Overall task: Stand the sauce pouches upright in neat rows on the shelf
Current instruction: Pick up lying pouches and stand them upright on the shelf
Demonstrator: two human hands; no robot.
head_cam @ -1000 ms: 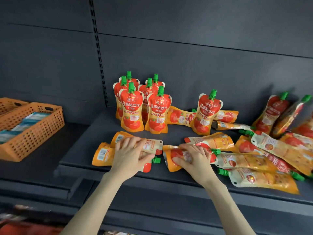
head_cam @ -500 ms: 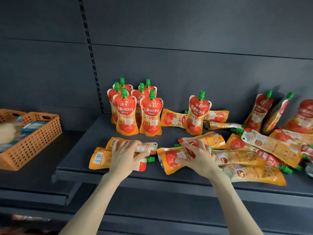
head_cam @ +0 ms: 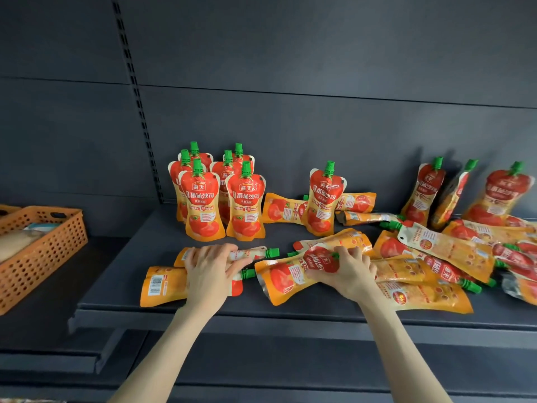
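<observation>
Gripping flat pouches at the shelf front

Both hands work low in the centre of frame. Right hand (head_cam: 348,276) clasps the red neck end of the centre pouch (head_cam: 283,280), fingers curled round it beside the green cap. That pouch lies flat on the shelf (head_cam: 130,286), long axis left to right, base pointing left toward the other hand.

Left hand (head_cam: 212,274) covers two more flat pouches, fingers curled over the upper pouch (head_cam: 252,253), thumb at its near edge. The lower pouch (head_cam: 158,285) sticks out left of the wrist. Both caps point right.

Standing block (head_cam: 220,199) of six stands just above the left hand in frame, so that hand is nearer to it. Judgement: each pouch needs a quarter turn, cap up.

Orange basket (head_cam: 55,251), far left of frame, holds pale packets, blurred. Loose heap (head_cam: 436,257) of pouches fills the right.
</observation>
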